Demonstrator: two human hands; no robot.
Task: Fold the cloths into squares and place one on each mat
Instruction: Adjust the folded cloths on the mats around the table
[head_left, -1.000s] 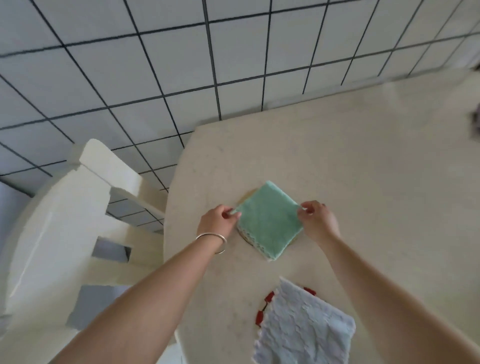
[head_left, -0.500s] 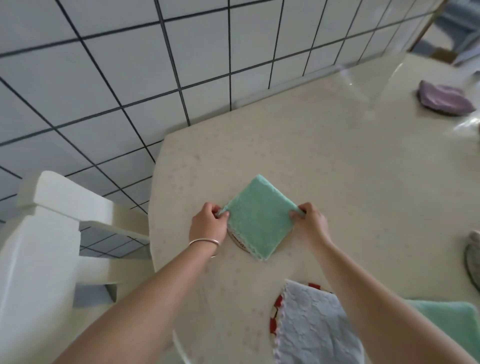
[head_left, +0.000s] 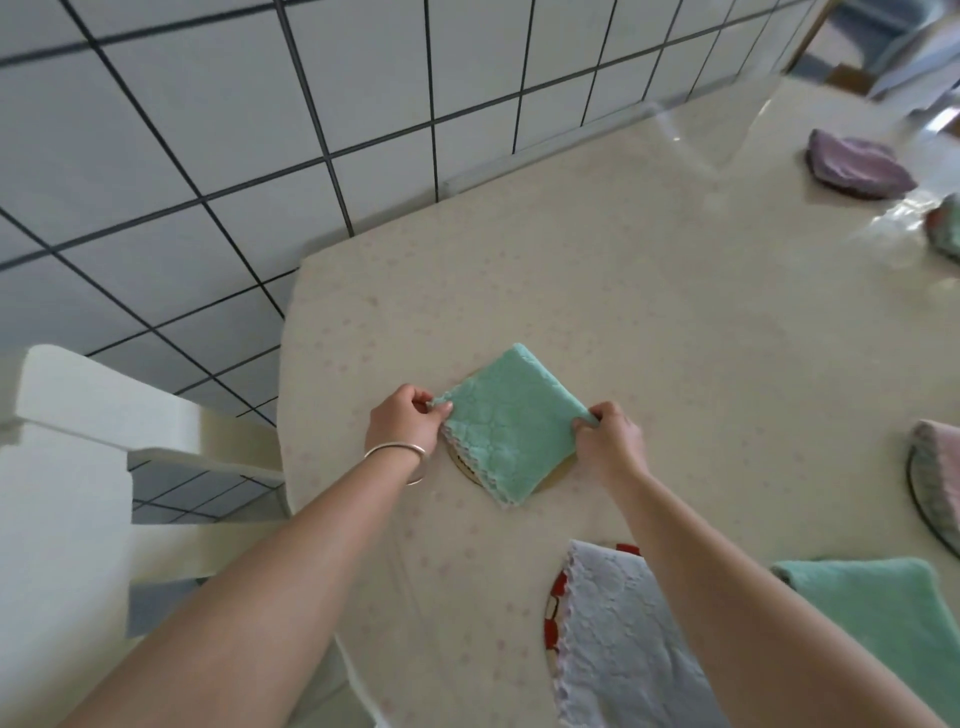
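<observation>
Soft daylight, tabletop (head_left: 727, 322) glare, warped edges

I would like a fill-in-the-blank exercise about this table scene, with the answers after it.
1. Both hands pinch opposite corners of the folded ____ cloth.
2. A metal bracelet sits on the ____ wrist.
3. The grey-white cloth nearest the camera lies on a mat with a ____ edge.
4. The wall behind the table is covered in white ____.

Answers: green; left; red; tiles
</observation>
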